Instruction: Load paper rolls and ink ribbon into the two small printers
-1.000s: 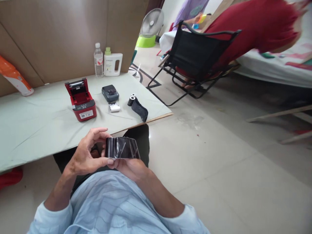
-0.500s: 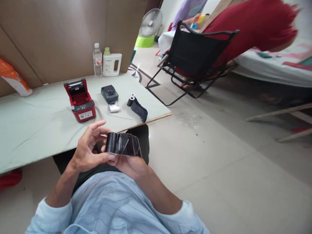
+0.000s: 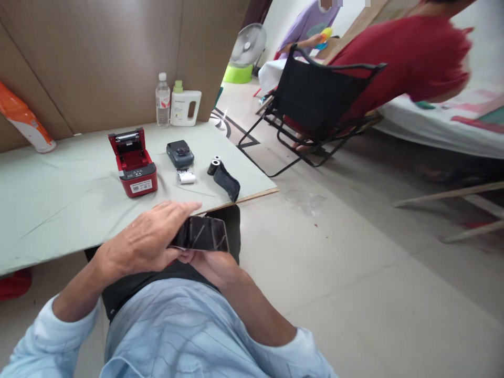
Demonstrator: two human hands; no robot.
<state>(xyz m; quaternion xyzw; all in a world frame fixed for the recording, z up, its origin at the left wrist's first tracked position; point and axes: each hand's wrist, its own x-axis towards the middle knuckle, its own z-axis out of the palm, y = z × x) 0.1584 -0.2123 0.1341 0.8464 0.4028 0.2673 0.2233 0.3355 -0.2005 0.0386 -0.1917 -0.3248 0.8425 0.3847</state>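
In front of my lap I see a black ribbon roll (image 3: 202, 233), shiny and creased, with a length of ribbon drawn out flat to the right. My right hand (image 3: 214, 265) supports it from below, its fingers mostly hidden under the ribbon. My left hand (image 3: 145, 239) lies over the rolled end, fingers stretched out and thumb apart below, covering most of that end. Beyond my hands, on the table, stand a red label printer (image 3: 137, 176) with its lid up and a small dark portable printer (image 3: 180, 153).
A white paper roll (image 3: 186, 177) and another black ribbon (image 3: 226, 181) with small rolls lie on the table (image 3: 59, 210). Behind them are a water bottle (image 3: 163, 102), a white jug (image 3: 187, 107) and an orange-and-white bottle (image 3: 27, 123). A person in red sits on a black folding chair (image 3: 315, 94).
My left hand has moved from gripping beside the roll's end to lying over it with fingers straightened. My right hand still holds the ribbon from below. The view has shifted slightly.
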